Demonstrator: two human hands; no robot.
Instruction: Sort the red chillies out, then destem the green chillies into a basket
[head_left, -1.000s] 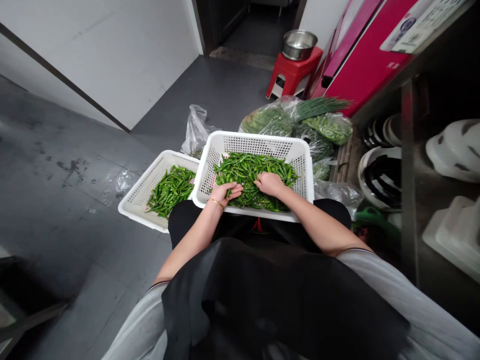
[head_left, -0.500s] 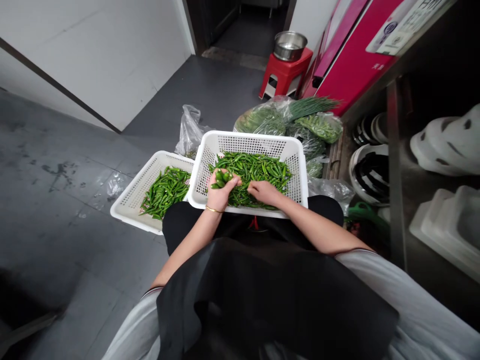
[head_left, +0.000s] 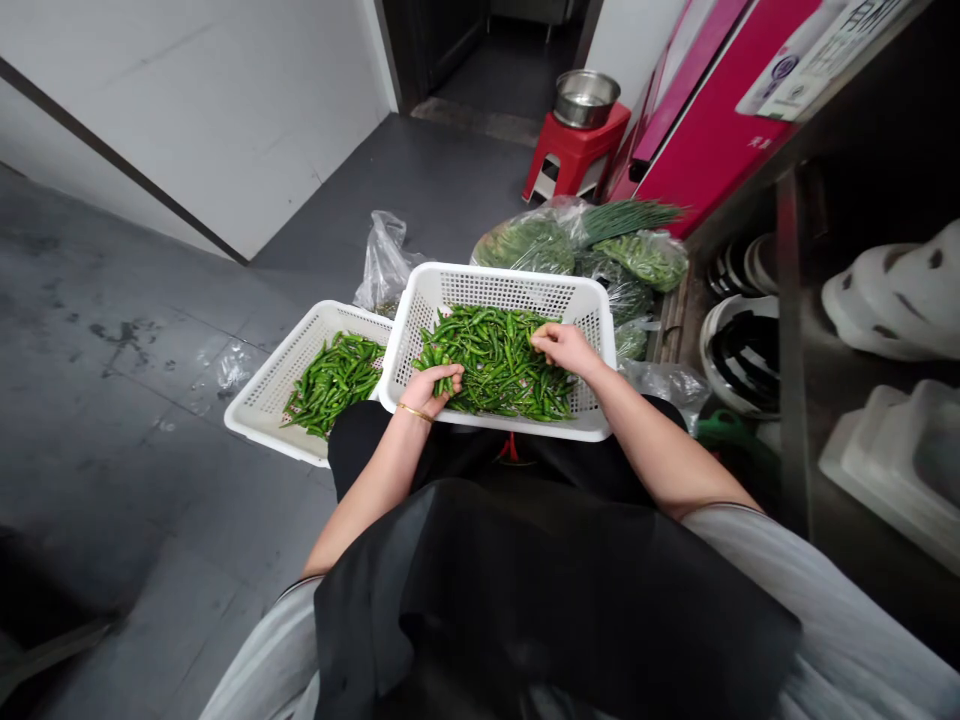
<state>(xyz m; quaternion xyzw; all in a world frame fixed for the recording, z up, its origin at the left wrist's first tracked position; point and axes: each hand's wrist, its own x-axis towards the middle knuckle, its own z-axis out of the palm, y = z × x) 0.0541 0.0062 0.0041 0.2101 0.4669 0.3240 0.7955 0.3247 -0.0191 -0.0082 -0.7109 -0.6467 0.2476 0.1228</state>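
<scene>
On my lap rests a white perforated plastic basket [head_left: 495,428] with a heap of green chili peppers [head_left: 491,350] in it. My left hand [head_left: 431,388], a gold bangle at its wrist, is at the basket's near left corner, its fingers curled around several green chili peppers. Over the right part of the heap is my right hand [head_left: 564,347], thumb and fingers pinched together at a green chili pepper. A second white basket [head_left: 259,420], lower and to the left, also holds green chili peppers [head_left: 336,380].
Bags of green vegetables [head_left: 532,243] lie on the floor beyond the basket, with a clear plastic bag [head_left: 384,262] to their left. A red stool [head_left: 574,150] carries a metal pot [head_left: 587,98]. Shelving with stacked white containers [head_left: 892,455] stands at the right.
My right hand has moved right and farther away, from the heap's middle to its right side. My left hand has lowered and turned at the left, still closed around peppers.
</scene>
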